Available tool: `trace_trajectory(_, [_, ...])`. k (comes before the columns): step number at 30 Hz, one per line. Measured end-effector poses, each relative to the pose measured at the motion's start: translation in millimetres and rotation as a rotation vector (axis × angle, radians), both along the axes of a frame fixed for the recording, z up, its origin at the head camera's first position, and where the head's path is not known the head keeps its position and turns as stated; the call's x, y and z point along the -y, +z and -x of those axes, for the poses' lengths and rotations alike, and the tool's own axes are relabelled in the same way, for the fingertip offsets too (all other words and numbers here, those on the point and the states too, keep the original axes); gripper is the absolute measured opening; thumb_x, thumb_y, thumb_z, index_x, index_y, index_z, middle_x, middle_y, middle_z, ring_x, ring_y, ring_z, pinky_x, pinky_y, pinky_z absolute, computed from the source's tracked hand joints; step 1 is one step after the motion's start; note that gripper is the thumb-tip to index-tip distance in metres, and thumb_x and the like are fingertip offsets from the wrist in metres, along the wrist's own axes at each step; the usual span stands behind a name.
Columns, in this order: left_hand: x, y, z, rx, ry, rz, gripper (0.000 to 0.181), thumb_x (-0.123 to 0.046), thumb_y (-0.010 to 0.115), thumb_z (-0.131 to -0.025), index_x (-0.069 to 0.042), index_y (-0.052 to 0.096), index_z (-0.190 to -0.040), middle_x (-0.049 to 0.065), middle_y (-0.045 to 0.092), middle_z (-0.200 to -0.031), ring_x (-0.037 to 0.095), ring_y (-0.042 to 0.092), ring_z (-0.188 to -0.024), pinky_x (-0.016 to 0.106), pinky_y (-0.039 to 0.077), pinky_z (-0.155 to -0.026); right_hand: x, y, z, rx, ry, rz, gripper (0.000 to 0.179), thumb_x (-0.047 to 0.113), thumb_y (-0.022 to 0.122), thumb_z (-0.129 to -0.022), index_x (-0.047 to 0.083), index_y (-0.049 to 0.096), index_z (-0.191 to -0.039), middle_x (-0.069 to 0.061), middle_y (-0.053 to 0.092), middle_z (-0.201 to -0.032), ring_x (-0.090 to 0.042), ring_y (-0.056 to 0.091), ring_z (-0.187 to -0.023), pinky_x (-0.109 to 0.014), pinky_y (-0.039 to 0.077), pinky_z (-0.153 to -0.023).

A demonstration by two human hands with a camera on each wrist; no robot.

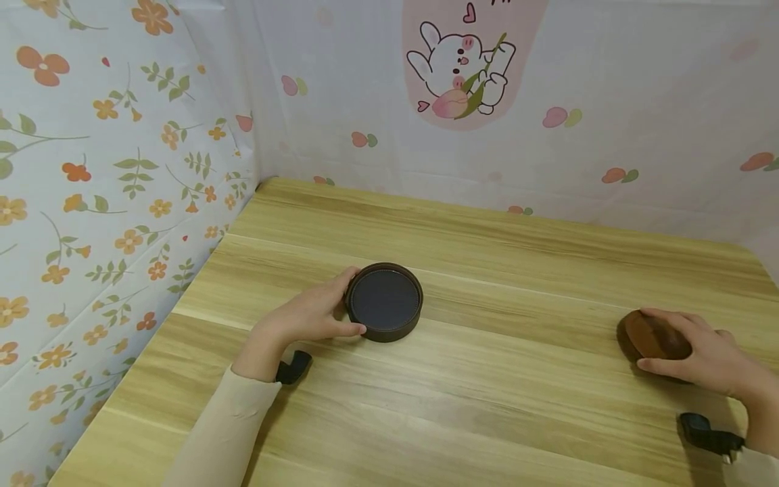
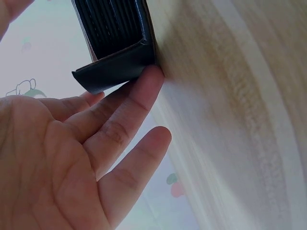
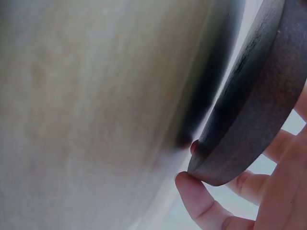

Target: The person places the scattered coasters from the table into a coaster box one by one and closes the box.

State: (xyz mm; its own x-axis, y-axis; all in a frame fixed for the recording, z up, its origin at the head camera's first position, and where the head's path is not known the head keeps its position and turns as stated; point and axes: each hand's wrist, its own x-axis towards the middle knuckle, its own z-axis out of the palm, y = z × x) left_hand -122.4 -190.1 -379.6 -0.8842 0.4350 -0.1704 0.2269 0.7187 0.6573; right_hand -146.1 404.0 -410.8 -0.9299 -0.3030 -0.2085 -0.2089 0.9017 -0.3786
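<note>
My left hand grips a round, dark brown coaster holder from its left side, thumb at the near rim and fingers at the far side. Black stitched coasters lie inside it; in the left wrist view, their stacked edges show through a gap in the holder's wall. At the right of the table, my right hand holds an oval brown wooden brush between thumb and fingers. The right wrist view shows its dark bristles facing the tabletop, with a thin light gap between.
Both things are over a wood-grain table. A wide stretch of tabletop lies between the hands. Floral cloth hangs at the left, and a cartoon-print cloth hangs behind the back edge. Black wrist devices sit under both wrists.
</note>
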Motion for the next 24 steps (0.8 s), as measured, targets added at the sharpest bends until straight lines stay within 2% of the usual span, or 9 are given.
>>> trace_trajectory(7, [-0.3, -0.1, 0.7, 0.013, 0.002, 0.009, 0.097, -0.039, 0.078, -0.084, -0.012, 0.021, -0.157, 0.012, 0.038, -0.157, 0.03, 0.043, -0.142, 0.052, 0.037, -0.114, 3, -1.6, -3.6, 0.006, -0.008, 0.006, 0.094, 0.036, 0.074, -0.089, -0.003, 0.02, -0.155, -0.047, 0.022, -0.143, -0.067, 0.02, -0.122, -0.077, 0.011, -0.09])
trace_trajectory(13, [-0.3, 1.7, 0.9, 0.029, 0.01, 0.02, 0.101, -0.04, 0.078, -0.084, -0.01, 0.017, -0.159, 0.013, 0.031, -0.161, 0.032, 0.038, -0.145, 0.053, 0.035, -0.116, 7, -2.1, -4.0, -0.028, 0.01, 0.012, 0.092, 0.034, 0.075, -0.088, -0.002, 0.023, -0.154, -0.046, 0.026, -0.142, -0.067, 0.022, -0.122, -0.077, 0.013, -0.088])
trace_trajectory(24, [0.7, 0.3, 0.1, 0.017, 0.006, 0.0, 0.098, -0.039, 0.079, -0.084, -0.012, 0.02, -0.158, 0.011, 0.034, -0.16, 0.031, 0.039, -0.145, 0.052, 0.034, -0.116, 22, 2.6, 1.1, -0.03, 0.04, 0.02, 0.094, 0.034, 0.079, -0.084, 0.002, 0.026, -0.155, -0.042, 0.029, -0.143, -0.063, 0.023, -0.125, -0.075, 0.013, -0.089])
